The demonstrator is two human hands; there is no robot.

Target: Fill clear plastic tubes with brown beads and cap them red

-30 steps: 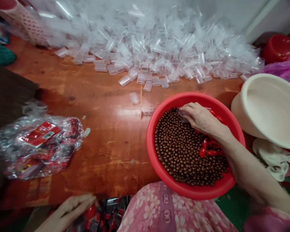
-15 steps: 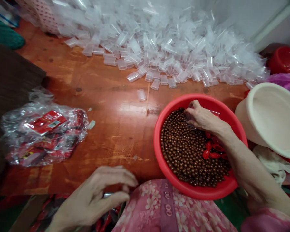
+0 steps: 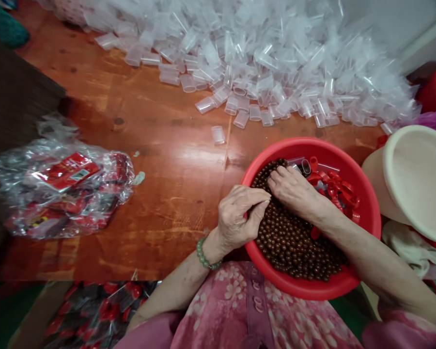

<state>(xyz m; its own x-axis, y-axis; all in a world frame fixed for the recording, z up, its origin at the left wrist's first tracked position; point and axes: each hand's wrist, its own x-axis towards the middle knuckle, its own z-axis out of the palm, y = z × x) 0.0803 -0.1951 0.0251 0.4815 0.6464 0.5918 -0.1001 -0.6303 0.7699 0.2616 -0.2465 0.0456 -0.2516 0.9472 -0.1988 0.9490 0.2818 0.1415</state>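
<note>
table (image 3: 174, 194) is bearing red basin (image 3: 312, 292); brown beads (image 3: 294, 247) are lying under nearer right hand (image 3: 290, 186), curling, grip hidden; left hand (image 3: 241, 213) is pinching fingertips together, contents unclear.

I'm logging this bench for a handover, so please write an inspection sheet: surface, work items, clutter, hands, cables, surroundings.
Surface: brown wooden table, glossy, with scuffs and dark knots.
Work items: red basin holding brown balls and red plastic pieces; clear plastic containers heaped at the back.
Clutter: filled clear bag at left, pale scrap beside it.
Hands: left hand at the basin's left rim, thumb and forefinger together; right hand among the balls, fingertips hidden.
Cables: nothing seen.
Surroundings: cream tub and pale cloth at right.
</note>
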